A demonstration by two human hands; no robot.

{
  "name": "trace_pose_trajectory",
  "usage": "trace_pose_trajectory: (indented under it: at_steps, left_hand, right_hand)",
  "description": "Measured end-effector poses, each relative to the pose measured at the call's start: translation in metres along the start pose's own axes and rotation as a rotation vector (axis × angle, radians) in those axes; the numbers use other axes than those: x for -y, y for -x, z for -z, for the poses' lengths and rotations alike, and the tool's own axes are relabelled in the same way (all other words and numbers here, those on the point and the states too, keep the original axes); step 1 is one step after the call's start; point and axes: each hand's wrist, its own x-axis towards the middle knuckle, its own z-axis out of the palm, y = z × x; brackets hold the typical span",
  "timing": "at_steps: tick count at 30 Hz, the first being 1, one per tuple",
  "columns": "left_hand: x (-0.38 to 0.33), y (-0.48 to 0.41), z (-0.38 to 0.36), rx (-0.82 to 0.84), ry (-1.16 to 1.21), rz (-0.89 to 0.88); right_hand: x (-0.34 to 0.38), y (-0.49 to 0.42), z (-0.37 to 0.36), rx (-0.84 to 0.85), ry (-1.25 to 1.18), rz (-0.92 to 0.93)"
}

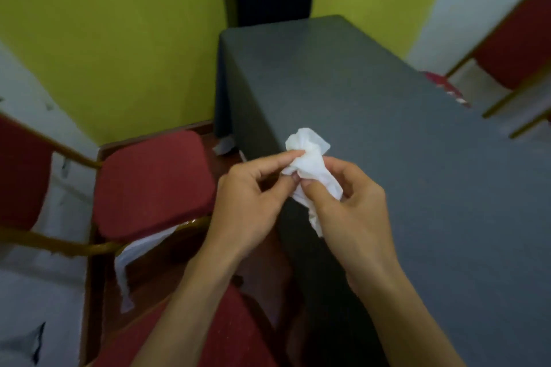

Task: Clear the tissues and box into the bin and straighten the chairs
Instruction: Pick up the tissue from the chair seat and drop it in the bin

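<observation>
Two hands (pixel 301 197) crumpling tissue (pixel 310 164), grey table (pixel 387 104), yellow-green walls (pixel 119 39), red chairs (pixel 152 185)

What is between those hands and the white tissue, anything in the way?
Nothing. Both the left hand and the right hand already pinch the crumpled tissue directly, above the grey table edge. No bin is clearly in view.

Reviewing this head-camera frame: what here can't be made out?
- Bin: not identifiable in the head view; the white plastic under the chair may be its liner, blurred.
- Red object at the table edge: blurred, possibly the box.
- Tissue: lower part hidden by the left hand and right hand.
</observation>
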Motion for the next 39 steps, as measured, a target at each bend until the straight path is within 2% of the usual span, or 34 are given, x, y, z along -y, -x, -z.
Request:
trace_pose_trajectory:
  at_steps: [4, 8, 16, 23, 27, 32, 37, 39]
  left_hand:
    - [-0.049, 0.025, -0.090, 0.189, 0.023, -0.048]
    - [-0.071, 0.053, -0.182, 0.349, 0.027, -0.023]
    - [-0.056, 0.143, -0.321, 0.612, 0.143, 0.140]
    - [-0.027, 0.227, -0.414, 0.763, 0.115, 0.293]
    - [0.020, 0.256, -0.453, 0.825, -0.068, 0.416]
    - [0.114, 0.277, -0.491, 0.836, -0.361, 0.529]
    - [0.197, 0.294, -0.528, 1.025, -0.521, 0.555]
    - [0.221, 0.297, -0.542, 1.088, -0.575, 0.564]
  right_hand:
    - [0.008, 0.032, 0.114, -0.125, 0.001, -0.021]
    - [-0.014, 0.059, 0.202, -0.279, 0.005, -0.071]
    - [-0.090, 0.127, 0.322, -0.603, 0.095, -0.183]
    - [-0.172, 0.186, 0.383, -0.816, 0.088, -0.333]
    - [-0.247, 0.195, 0.401, -0.808, 0.076, -0.552]
    - [-0.348, 0.192, 0.415, -0.676, 0.137, -0.759]
    - [-0.434, 0.191, 0.431, -0.560, 0.211, -0.899]
    - [-0.462, 0.192, 0.439, -0.464, 0.238, -0.947]
